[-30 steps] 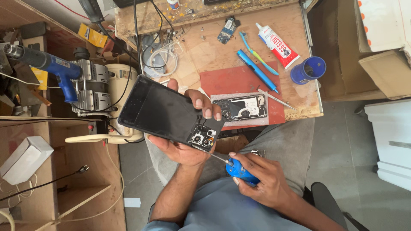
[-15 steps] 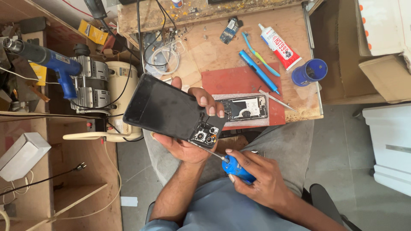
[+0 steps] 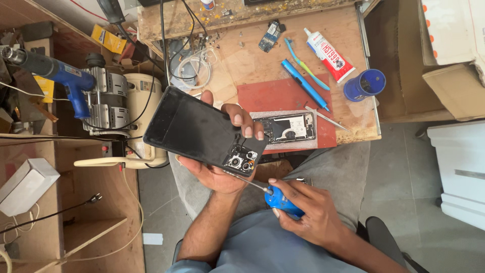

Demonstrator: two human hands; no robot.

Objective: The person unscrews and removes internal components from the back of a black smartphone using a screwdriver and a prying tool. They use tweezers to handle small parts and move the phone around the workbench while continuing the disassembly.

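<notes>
Held up near the person, above the lap and off the surface (image 3: 242, 65), the thin, stiff black phone back panel (image 3: 202, 130) looks light, slippery and crack-prone, so the left hand (image 3: 222, 151) grips its edges while the right hand (image 3: 303, 212) clasps a blue screwdriver (image 3: 280, 201).

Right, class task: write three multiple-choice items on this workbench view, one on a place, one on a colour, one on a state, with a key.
1. Where does the opened phone body lie?
A. on the red mat
B. on the floor
C. in the cardboard box

2. What colour is the screwdriver handle?
A. yellow
B. blue
C. white

3. How is the black phone back cover held?
A. lying flat on the bench
B. gripped in the left hand
C. clamped in a vice

Key: 1 A, it rests on the mat; 2 B, blue shows in the right hand; 3 B, fingers wrap its edge.
</notes>
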